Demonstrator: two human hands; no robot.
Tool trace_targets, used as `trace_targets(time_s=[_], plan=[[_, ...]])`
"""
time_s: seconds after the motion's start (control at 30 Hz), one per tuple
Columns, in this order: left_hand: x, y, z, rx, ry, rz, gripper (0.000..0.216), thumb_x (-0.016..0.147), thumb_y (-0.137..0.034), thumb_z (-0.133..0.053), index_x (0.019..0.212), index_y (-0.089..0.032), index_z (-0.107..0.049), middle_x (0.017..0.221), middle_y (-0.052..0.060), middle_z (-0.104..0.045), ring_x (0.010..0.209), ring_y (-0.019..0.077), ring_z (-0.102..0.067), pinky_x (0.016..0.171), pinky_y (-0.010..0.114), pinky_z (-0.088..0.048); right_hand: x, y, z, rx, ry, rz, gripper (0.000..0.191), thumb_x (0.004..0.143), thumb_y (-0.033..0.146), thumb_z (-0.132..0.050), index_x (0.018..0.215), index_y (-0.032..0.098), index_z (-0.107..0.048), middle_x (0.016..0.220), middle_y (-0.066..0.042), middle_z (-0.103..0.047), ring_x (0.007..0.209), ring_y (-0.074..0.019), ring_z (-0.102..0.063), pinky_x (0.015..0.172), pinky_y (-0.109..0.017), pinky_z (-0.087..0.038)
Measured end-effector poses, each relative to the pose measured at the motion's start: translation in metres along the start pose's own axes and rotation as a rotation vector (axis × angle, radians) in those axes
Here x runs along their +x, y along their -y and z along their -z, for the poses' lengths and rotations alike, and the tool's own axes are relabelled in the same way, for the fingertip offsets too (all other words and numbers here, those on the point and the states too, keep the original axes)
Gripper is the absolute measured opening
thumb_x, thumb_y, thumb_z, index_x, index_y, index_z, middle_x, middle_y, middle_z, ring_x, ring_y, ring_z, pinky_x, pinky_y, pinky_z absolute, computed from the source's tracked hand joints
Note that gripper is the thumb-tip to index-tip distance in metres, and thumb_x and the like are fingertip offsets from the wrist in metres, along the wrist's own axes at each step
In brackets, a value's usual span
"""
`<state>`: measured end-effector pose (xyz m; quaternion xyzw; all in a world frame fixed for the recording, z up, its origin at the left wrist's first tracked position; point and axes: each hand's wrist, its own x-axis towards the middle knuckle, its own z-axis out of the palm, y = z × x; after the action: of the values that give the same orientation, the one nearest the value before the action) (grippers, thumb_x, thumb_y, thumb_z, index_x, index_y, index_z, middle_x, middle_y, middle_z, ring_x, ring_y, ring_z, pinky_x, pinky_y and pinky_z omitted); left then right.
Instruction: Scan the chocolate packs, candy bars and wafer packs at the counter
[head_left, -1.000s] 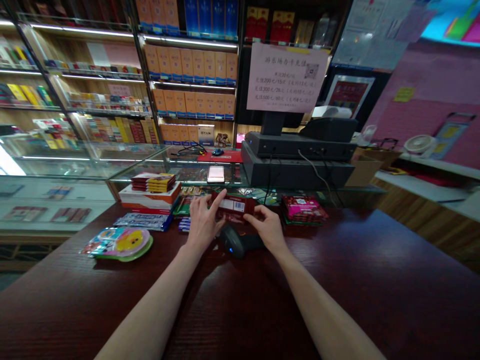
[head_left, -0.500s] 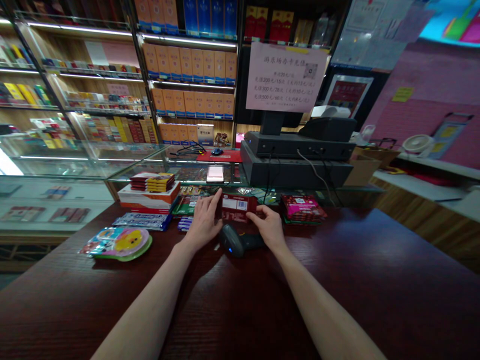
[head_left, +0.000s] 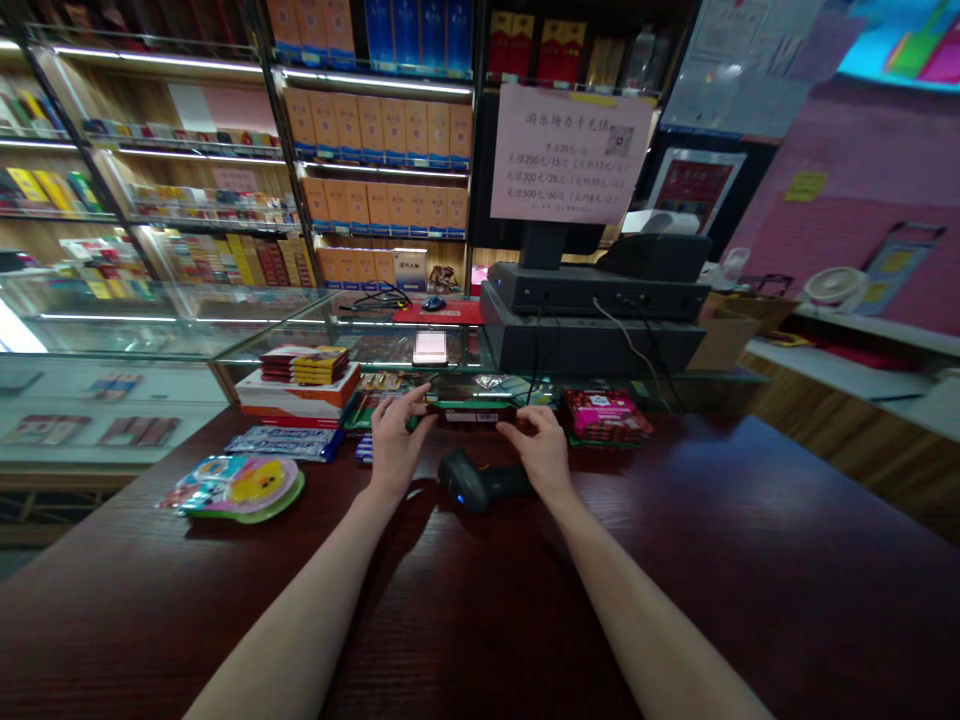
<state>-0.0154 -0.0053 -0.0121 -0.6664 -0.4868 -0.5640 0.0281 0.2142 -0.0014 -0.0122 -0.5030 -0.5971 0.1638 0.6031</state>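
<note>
A dark red packet (head_left: 471, 414) with a white barcode label and a strip of green along its top edge is held up between both hands, seen nearly edge-on. My left hand (head_left: 397, 435) pinches its left end, forefinger reaching upward. At the other end, the thumb and fingers of my right hand (head_left: 541, 445) close on the packet. Below it a black barcode scanner (head_left: 466, 482) with a blue light lies on the dark wooden counter (head_left: 480, 600). Purple packets (head_left: 364, 448) and green packets lie beside my left hand.
Pink-and-brown packets (head_left: 606, 417) are stacked right of my hands. On the left are blue-and-white packets (head_left: 285, 441), a cartoon-printed packet (head_left: 240, 487) and a white-orange box (head_left: 300, 395). A cash register (head_left: 592, 325) stands on the glass case behind, its cables hanging down.
The packet has tipped from showing its broad labelled face to nearly edge-on, with green now showing. My left hand has shifted slightly and now grips its left end.
</note>
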Motion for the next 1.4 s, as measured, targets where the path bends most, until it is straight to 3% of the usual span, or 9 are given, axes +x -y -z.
trace_targets(time_s=[0.1,0.2,0.33,0.5,0.77,1.0,1.13,1.23,1.4], plan=[[0.0,-0.003,0.001,0.012,-0.008,-0.009,0.014,0.087,-0.021,-0.068,0.1,-0.027,-0.069,0.09,-0.003,-0.076,0.093,0.0188,-0.07,0.113,0.045,-0.036,-0.001,0.003,0.002,0.028,0.021,-0.021,0.024,0.073,0.044,-0.074,0.078,0.021,-0.071,0.074,0.001,-0.057,0.067,-0.017,-0.054,0.067,-0.03,-0.043],[-0.001,-0.007,0.003,0.015,0.027,-0.039,0.012,0.088,-0.017,-0.064,0.092,-0.027,-0.069,0.095,-0.004,-0.077,0.096,0.018,-0.07,0.116,0.045,-0.034,-0.002,0.003,0.004,0.079,0.08,-0.042,0.022,0.077,0.037,-0.068,0.091,0.022,-0.075,0.068,0.003,-0.057,0.064,-0.0161,-0.053,0.065,-0.028,-0.041],[0.0,-0.01,0.006,0.012,0.047,-0.046,0.017,0.087,-0.011,-0.061,0.089,-0.026,-0.067,0.103,-0.004,-0.078,0.101,0.0176,-0.069,0.116,0.045,-0.033,-0.002,0.0,0.008,0.089,0.114,-0.027,0.025,0.077,0.034,-0.066,0.097,0.022,-0.076,0.083,-0.002,-0.07,0.075,-0.0196,-0.062,0.073,-0.03,-0.046],[0.002,-0.012,0.009,0.035,0.04,-0.053,0.015,0.085,-0.011,-0.062,0.083,-0.025,-0.068,0.108,0.0,-0.076,0.107,0.0217,-0.066,0.104,0.045,-0.041,0.0,0.0,0.013,0.016,0.127,0.022,0.024,0.08,0.034,-0.067,0.099,0.024,-0.077,0.098,-0.005,-0.074,0.09,-0.0226,-0.068,0.085,-0.034,-0.051],[0.001,-0.008,0.008,0.029,0.096,0.015,0.017,0.088,-0.013,-0.059,0.086,-0.026,-0.069,0.113,0.0,-0.076,0.105,0.0222,-0.066,0.101,0.045,-0.042,0.003,0.007,0.024,-0.09,0.178,0.125,0.03,0.086,0.026,-0.059,0.109,0.027,-0.078,0.104,-0.005,-0.075,0.096,-0.022,-0.069,0.09,-0.035,-0.052],[0.001,-0.003,0.008,0.066,0.108,0.042,0.019,0.085,-0.012,-0.061,0.084,-0.027,-0.073,0.093,-0.001,-0.075,0.096,0.0217,-0.065,0.099,0.043,-0.044,0.008,0.011,0.035,-0.143,0.291,0.209,0.043,0.089,0.019,-0.045,0.119,0.026,-0.075,0.11,-0.006,-0.073,0.103,-0.0204,-0.067,0.097,-0.036,-0.051],[0.001,-0.002,0.008,0.015,0.105,0.013,0.023,0.086,-0.012,-0.06,0.088,-0.028,-0.076,0.092,0.0,-0.074,0.098,0.0205,-0.064,0.097,0.04,-0.047,0.008,0.009,0.038,-0.191,0.33,0.224,0.039,0.089,0.029,-0.059,0.126,0.028,-0.071,0.121,-0.007,-0.069,0.115,-0.023,-0.064,0.106,-0.041,-0.047],[0.001,-0.001,0.008,-0.045,0.127,0.004,0.025,0.088,-0.014,-0.058,0.095,-0.028,-0.077,0.094,0.0,-0.075,0.1,0.0191,-0.064,0.095,0.037,-0.051,0.008,0.006,0.039,-0.267,0.373,0.245,0.052,0.083,0.036,-0.073,0.134,0.032,-0.065,0.132,-0.008,-0.064,0.124,-0.0266,-0.06,0.109,-0.046,-0.043],[0.002,0.001,0.008,-0.076,0.155,-0.046,0.028,0.092,-0.017,-0.053,0.107,-0.027,-0.076,0.101,0.002,-0.076,0.103,0.02,-0.062,0.095,0.038,-0.053,0.009,0.003,0.04,-0.35,0.408,0.291,0.067,0.079,0.035,-0.079,0.143,0.033,-0.056,0.145,-0.011,-0.057,0.134,-0.0296,-0.053,0.109,-0.05,-0.042]])
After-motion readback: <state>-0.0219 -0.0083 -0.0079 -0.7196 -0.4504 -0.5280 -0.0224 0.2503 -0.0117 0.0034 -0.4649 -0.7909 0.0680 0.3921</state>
